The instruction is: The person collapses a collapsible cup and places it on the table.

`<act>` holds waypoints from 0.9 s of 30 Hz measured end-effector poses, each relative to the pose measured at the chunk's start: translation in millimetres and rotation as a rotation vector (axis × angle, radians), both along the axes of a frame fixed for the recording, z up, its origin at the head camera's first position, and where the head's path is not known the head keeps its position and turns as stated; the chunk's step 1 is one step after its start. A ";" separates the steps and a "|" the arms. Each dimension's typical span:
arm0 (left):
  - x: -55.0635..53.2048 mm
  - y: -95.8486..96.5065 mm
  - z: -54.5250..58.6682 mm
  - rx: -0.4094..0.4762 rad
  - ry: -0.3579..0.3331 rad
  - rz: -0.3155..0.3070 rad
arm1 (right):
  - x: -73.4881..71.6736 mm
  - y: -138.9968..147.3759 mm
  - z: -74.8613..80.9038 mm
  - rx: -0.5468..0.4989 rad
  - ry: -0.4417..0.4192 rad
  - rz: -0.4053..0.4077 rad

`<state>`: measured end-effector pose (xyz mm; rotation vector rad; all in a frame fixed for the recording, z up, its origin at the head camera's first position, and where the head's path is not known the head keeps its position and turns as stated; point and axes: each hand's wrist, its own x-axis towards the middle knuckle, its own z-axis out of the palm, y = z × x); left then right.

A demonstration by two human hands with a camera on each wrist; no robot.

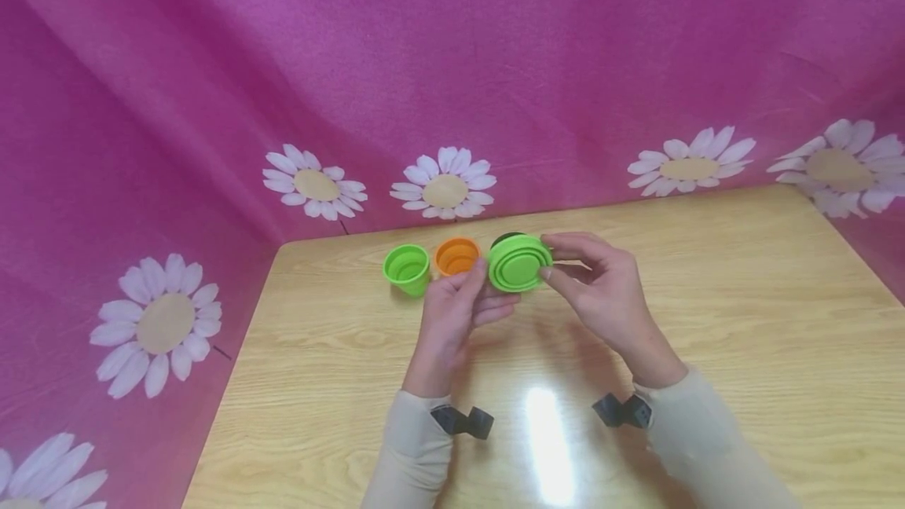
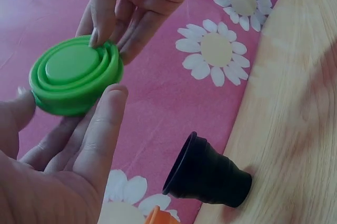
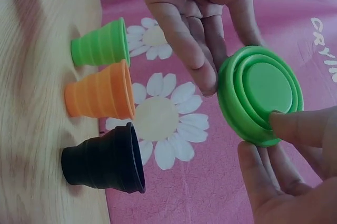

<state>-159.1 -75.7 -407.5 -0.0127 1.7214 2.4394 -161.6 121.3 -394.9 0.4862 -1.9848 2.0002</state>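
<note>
A collapsed green silicone folding cup, flattened into concentric rings, is held up off the table between both hands. My right hand pinches its right edge, the thumb on the ringed face and the other fingers behind. At the opposite edge is my left hand, its fingers stretched out beside and under the cup and its thumb near the rim. In the right wrist view the ringed face is turned toward the camera.
Three expanded folding cups stand in a row on the wooden table: green, orange and black. The held cup mostly hides the black one in the head view. A pink cloth with daisies hangs behind the table.
</note>
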 end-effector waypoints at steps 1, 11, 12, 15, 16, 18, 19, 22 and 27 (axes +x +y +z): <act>0.5 0.3 0.7 0.003 0.008 0.003 | -0.4 0.1 0.0 0.001 0.002 0.000; 3.1 2.7 4.5 0.020 0.054 0.094 | 2.3 0.2 2.0 0.020 -0.022 0.048; 3.0 3.0 4.3 0.019 0.051 0.106 | 2.7 0.5 2.1 0.028 -0.024 0.048; 2.7 3.4 3.7 0.009 0.060 0.134 | 2.9 1.6 2.8 0.045 -0.020 0.039; 2.6 3.4 3.2 -0.011 0.067 0.147 | 3.1 2.1 3.2 0.048 -0.019 0.035; 2.6 3.2 2.4 -0.048 0.087 0.168 | 3.3 3.3 3.5 0.046 -0.016 0.035; 2.9 3.0 2.7 -0.066 0.098 0.176 | 3.5 4.1 3.8 0.045 -0.016 0.037; 3.5 2.8 3.2 -0.087 0.118 0.188 | 4.0 6.2 4.8 0.051 -0.018 0.046; 5.9 2.0 4.9 -0.093 0.146 0.162 | 4.2 10.4 5.7 0.113 -0.050 0.054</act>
